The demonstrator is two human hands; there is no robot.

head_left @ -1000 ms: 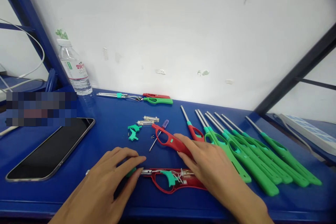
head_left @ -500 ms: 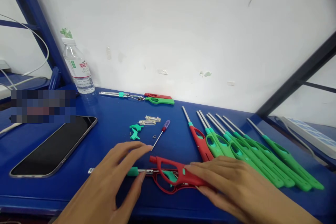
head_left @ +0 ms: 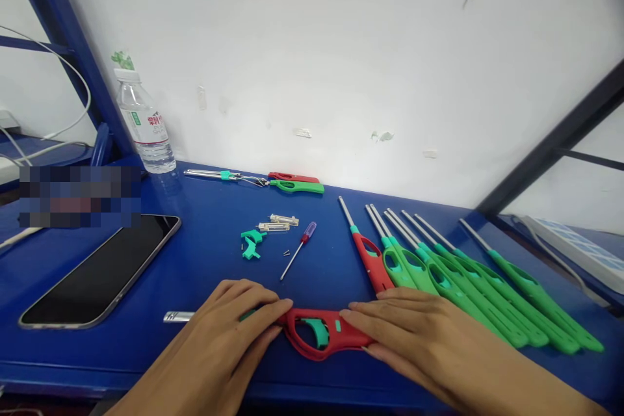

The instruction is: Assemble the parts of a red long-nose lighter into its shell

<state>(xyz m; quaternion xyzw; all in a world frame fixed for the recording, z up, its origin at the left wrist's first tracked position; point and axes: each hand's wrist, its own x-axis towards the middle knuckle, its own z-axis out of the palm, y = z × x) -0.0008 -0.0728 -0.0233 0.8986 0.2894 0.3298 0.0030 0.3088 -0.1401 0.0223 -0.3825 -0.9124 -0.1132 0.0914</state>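
Blue table (head_left: 205,273), red lighter (head_left: 322,333) between left hand (head_left: 234,318), right hand (head_left: 409,331)

Red cover (head_left: 336,331) now sits flat on the lighter; left hand (head_left: 234,318) and right hand (head_left: 409,331) press its ends.

I see the long red plastic lighter with a teal trigger (head_left: 324,335) lying flat along the blue bench's near edge, its metal nozzle tip pointing left, shell closed.

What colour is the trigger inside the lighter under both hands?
Teal trigger, in a red lighter; head view.
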